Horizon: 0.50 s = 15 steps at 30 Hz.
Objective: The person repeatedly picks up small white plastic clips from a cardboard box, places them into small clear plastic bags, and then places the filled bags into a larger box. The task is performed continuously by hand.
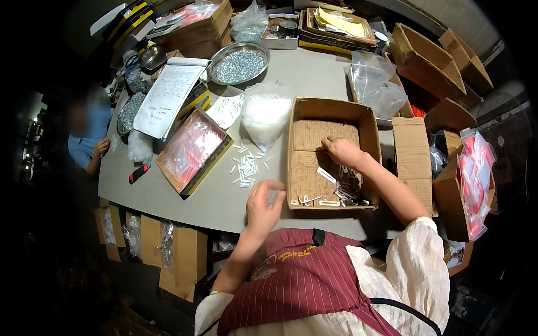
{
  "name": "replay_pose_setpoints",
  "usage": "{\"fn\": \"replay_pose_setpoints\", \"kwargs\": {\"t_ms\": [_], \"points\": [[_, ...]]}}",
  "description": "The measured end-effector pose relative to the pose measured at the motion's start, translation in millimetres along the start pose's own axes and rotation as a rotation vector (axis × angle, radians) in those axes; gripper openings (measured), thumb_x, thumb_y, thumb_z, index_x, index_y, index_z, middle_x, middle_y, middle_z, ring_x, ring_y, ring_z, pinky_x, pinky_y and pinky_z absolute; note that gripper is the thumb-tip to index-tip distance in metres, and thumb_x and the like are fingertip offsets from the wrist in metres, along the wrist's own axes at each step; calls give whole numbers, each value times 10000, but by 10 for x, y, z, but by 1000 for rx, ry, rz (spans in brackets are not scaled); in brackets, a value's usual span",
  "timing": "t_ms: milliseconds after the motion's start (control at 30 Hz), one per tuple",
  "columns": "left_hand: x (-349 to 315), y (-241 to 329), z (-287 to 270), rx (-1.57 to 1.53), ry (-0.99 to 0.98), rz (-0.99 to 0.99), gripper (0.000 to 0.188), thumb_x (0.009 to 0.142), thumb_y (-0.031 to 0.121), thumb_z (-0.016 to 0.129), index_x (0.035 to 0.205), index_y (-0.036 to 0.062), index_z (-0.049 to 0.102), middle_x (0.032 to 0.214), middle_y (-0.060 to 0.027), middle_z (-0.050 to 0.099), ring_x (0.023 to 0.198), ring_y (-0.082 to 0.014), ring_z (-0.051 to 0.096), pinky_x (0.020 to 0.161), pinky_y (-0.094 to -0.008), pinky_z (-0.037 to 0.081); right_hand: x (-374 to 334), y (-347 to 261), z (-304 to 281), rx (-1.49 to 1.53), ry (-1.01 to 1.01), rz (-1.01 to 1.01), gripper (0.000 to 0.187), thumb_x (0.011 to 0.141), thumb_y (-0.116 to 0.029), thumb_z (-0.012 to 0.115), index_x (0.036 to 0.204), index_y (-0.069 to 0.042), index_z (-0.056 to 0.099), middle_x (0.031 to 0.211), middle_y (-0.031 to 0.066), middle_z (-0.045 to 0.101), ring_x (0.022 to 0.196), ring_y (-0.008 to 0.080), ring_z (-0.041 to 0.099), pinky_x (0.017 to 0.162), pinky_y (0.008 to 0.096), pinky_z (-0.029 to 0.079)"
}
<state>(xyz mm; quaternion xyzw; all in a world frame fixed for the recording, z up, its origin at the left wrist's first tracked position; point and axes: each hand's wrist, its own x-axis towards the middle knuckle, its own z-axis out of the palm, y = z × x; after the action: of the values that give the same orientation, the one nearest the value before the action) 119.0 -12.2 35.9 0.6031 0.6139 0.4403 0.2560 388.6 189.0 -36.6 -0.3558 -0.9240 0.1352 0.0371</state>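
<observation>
My left hand [263, 206] hovers by the front left corner of the cardboard box [311, 143], its fingers curled and slightly blurred. Something pale and see-through shows between them, too smeared to name. Inside the box, my right hand [343, 152] is over the right half with fingertips pinched together; whatever they hold is hidden. Beneath that hand lie dark metal pieces [348, 187] and a few white strips [326, 175]. Left of the box, small white plastic pieces [246, 168] are scattered on the table [213, 210], in front of a clear bag of white pieces [265, 115].
A box of red-edged plastic bags [193, 148] stands left, near a red-and-black tool [139, 173] and a notepad [171, 95]. Farther back sits a metal bowl of small metal parts [240, 64]. Open cartons [428, 59] crowd the right. Another person [89, 131] is at the left edge.
</observation>
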Motion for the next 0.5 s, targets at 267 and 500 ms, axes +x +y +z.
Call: {"fn": "replay_pose_setpoints", "kwargs": {"t_ms": [267,500], "points": [[124,54,14,27,-54,44,165,861,41,726,1010,41,656,984,-105,696,981,-298,667,888,-387,508,-2,-134,-190,-83,20,5,187,815,-106,643,991,-43,651,905,153,677,843,372,695,700,449,561],[248,83,84,92,-79,133,216,802,55,742,992,54,640,967,-123,677,951,-365,625,862,-445,472,-39,-1092,-1011,879,121,67,121,825,-101,701,889,-6,661,773,119,644,666,188,617,606,332,494]]}}
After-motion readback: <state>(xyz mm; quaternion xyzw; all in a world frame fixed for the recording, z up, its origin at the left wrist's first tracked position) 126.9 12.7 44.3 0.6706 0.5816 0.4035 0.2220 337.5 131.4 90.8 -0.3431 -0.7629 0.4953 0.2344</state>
